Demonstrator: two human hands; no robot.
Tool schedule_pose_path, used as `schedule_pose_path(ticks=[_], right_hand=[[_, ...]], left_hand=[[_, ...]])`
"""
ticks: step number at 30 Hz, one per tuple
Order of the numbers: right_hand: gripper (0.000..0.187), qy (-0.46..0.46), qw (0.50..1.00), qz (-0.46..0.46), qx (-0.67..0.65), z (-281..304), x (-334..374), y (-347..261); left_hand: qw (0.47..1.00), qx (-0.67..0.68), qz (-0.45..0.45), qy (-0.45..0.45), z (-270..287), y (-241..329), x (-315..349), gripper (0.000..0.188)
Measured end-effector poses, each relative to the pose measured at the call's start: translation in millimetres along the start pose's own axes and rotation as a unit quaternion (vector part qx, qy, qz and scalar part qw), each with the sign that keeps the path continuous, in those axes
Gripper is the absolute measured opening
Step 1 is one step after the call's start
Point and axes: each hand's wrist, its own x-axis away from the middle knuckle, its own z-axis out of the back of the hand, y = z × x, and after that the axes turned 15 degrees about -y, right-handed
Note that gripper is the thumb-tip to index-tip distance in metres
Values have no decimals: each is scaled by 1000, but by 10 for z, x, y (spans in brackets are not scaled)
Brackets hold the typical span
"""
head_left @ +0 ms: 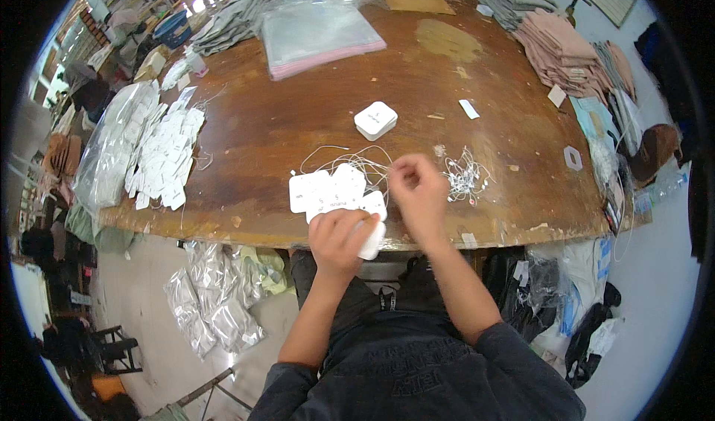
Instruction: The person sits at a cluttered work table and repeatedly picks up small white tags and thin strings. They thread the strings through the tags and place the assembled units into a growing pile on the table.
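At the table's near edge, my left hand is closed round a small stack of white hang tags. More white hang tags lie fanned out just beyond its fingers, with thin white strings looping from their far side. My right hand is raised to the right of these tags, thumb and fingers pinched together beside the strings; what it pinches, if anything, is too small to make out. To its right lies a tangled heap of white strings with small fasteners. A neat stack of white cards sits farther back.
The worn wooden table bears a large heap of white tags at left. Clear plastic bags are stacked at the back. Folded pink garments lie at the right. Silvery wrapped packages rest on the floor.
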Motion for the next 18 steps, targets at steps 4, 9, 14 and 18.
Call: schedule_pose_path(ticks=[4, 9, 14, 18], right_hand=[[11, 91, 986, 13, 142, 576, -165, 206], [14, -124, 882, 113, 440, 854, 160, 407], [11, -136, 862, 121, 473, 836, 164, 410], [14, -56, 975, 77, 202, 1188, -58, 281]], left_hand=[[852, 375, 366, 20, -20, -157, -53, 20], [792, 420, 424, 133, 157, -576, -169, 29], [777, 475, 389, 140, 236, -528, -157, 28], [867, 411, 277, -49, 384, -459, -113, 19]])
